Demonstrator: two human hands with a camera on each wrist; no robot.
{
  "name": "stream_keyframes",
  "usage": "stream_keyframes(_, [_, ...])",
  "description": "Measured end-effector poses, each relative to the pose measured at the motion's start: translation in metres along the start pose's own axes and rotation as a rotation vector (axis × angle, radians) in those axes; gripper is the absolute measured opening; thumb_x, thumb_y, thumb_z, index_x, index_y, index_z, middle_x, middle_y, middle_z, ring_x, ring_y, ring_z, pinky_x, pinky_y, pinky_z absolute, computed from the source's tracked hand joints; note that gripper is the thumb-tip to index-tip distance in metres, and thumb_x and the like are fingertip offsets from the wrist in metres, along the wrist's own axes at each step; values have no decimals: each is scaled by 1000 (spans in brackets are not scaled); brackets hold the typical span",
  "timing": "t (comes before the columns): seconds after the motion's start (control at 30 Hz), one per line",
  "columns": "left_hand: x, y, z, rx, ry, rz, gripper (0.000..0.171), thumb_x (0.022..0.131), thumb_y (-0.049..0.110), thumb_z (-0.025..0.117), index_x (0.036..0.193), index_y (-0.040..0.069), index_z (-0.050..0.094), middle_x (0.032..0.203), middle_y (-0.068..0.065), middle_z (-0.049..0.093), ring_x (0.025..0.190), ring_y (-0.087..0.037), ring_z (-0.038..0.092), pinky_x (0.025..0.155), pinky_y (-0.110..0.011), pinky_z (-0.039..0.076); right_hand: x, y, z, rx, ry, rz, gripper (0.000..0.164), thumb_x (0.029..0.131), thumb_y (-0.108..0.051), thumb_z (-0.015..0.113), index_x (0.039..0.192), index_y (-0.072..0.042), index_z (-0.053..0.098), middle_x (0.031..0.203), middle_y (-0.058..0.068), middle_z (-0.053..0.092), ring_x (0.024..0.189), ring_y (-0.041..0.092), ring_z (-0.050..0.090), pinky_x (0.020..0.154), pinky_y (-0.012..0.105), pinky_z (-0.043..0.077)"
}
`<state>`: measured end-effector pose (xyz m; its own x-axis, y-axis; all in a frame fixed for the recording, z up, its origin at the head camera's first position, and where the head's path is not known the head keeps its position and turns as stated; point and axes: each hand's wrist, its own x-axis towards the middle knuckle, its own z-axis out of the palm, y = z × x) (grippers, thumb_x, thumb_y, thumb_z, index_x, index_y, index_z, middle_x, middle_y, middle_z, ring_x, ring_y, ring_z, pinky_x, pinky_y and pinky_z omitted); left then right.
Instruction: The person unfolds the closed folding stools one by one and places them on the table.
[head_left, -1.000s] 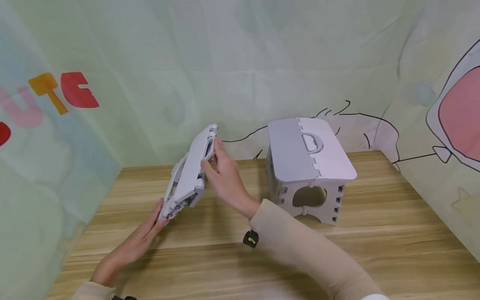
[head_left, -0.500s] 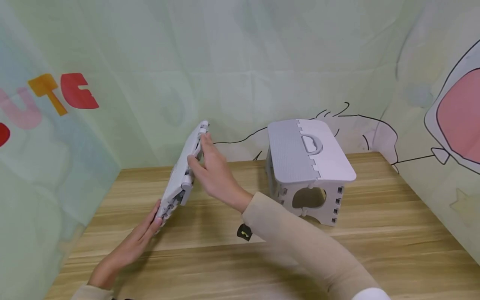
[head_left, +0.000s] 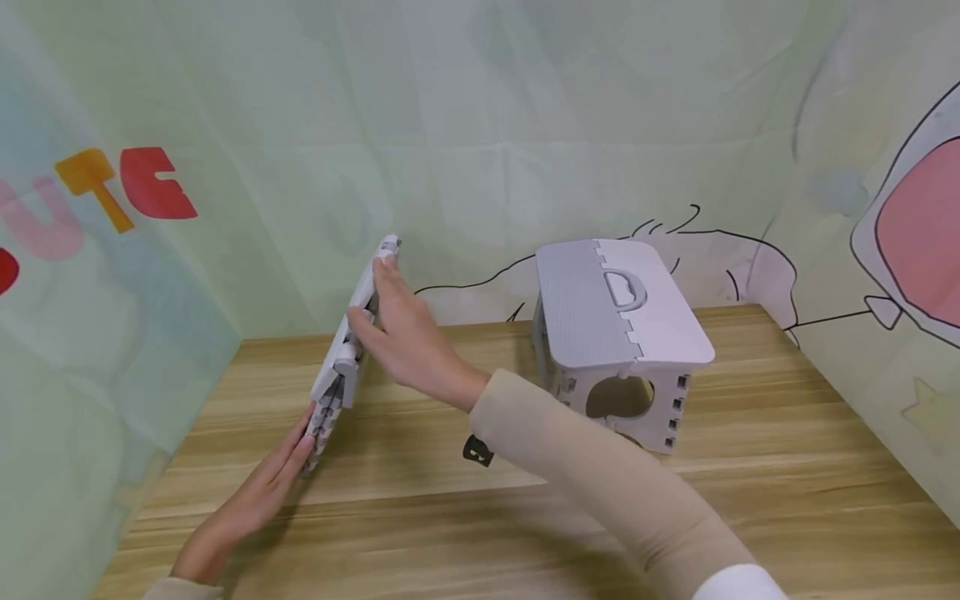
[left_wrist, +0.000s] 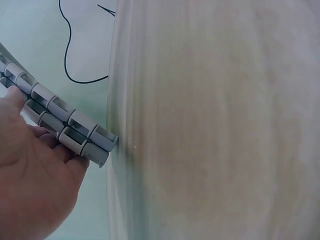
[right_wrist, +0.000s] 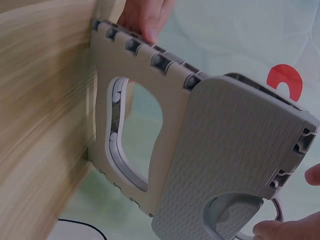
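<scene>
A grey-and-white folding stool (head_left: 330,367), mostly folded, is held steeply tilted at the table's left side. My left hand (head_left: 258,487) grips the hinged edge of its lower leg part; in the left wrist view, the thumb lies on the near side and the fingers behind. With thumb and fingers, my right hand (head_left: 416,337) pinches the upper edge of the seat by the handle. The right wrist view shows the ribbed seat half (right_wrist: 225,145) folded, with the oval-holed leg panel (right_wrist: 130,65) below it reaching the table.
A second stool (head_left: 585,308), unfolded with its handle on top, stands on the wood-grain table (head_left: 420,542) to the right. A printed cloth backdrop (head_left: 465,125) rises behind the table and along both sides. A small black item (head_left: 477,451) hangs at the right cuff.
The held stool has moved left and its seat tilts more steeply, with its panels nearer each other. My right hand has travelled left with it; the left hand shifted slightly. The second stool stayed put.
</scene>
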<state>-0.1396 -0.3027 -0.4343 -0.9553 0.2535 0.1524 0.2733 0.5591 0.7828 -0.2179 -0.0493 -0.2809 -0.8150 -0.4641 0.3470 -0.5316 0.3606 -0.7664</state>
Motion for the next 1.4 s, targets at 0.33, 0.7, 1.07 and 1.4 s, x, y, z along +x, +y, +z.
stream_keyframes(0.33, [-5,-1,-3,-15,12,-63,54,112,20,27,157,-6,11,153,-42,14,138,-60,14,104,-6,10,7,-7,0,-75,-85,0,71,108,-42,39,160,-8,5,166,8,-5,149,10,-1,118,23,8])
stream_keyframes(0.7, [-7,-6,-5,6,51,-28,51,111,16,28,154,-9,16,150,-43,21,141,-42,21,97,1,13,15,-15,4,-86,-112,5,70,107,-42,39,160,-9,6,166,5,-5,148,7,-2,117,21,8])
stream_keyframes(1.07, [-8,-11,-7,0,48,-31,51,112,17,26,154,-11,16,150,-42,21,140,-34,21,96,3,16,25,-23,10,-148,-117,-11,68,108,-40,38,160,-8,7,166,4,-5,148,10,0,117,19,7])
stream_keyframes(1.4, [-8,-9,-10,-32,26,-92,54,112,21,22,153,-13,11,151,-44,15,137,-60,15,102,-2,12,36,-29,13,-183,-132,-13,68,108,-39,39,160,-8,9,165,5,-3,149,11,3,116,19,7])
